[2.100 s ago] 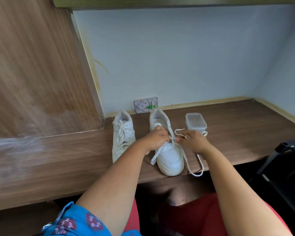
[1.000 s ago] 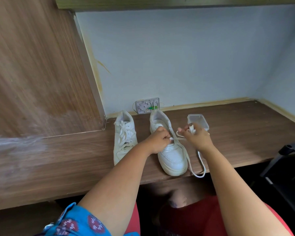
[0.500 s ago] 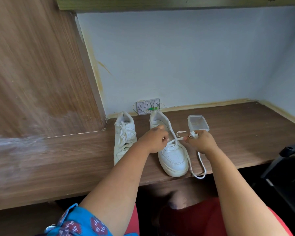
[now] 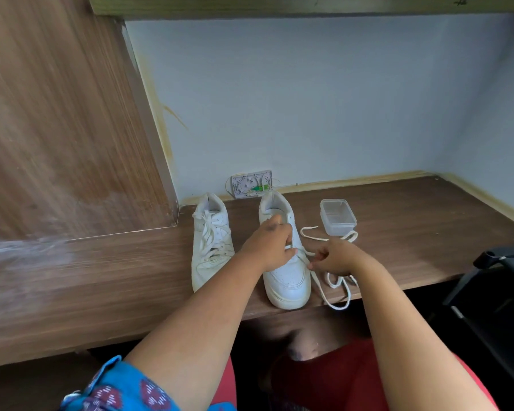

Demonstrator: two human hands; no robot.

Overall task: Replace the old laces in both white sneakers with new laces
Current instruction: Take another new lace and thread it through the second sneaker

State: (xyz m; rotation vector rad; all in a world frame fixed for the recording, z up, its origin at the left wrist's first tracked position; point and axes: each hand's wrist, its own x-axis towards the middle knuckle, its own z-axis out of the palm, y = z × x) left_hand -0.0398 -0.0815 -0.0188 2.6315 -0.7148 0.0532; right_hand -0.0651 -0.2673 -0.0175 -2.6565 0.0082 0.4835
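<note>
We are working on the right sneaker [image 4: 285, 271], which stands on the desk [image 4: 413, 232] with its toe toward us; the left sneaker [image 4: 209, 247] sits just beside it and is laced all the way up. Our left hand [image 4: 269, 247] rests over the eyelet area of the right sneaker, fingers curled down onto the tongue and the lace there, while our right hand [image 4: 336, 258] pinches the lace [image 4: 333, 295] just off the shoe's right edge; the loose length trails across the desk in loops toward the clear plastic container [image 4: 337, 216] and hangs a little over the front edge. We judge the step to be drawing the lace through an eyelet on this shoe, though we cannot tell from here whether it is the old lace coming out or the new one going in. To do it well, we hold the shoe steady with the left hand, pull in line with the eyelet rather than sideways, keep the flat lace untwisted, and mind that the hanging loop does not snag or drag off the desk. We can read no brand, label or writing on either sneaker or the container; the wall socket [image 4: 251, 183] behind shows only unreadable marks.
</note>
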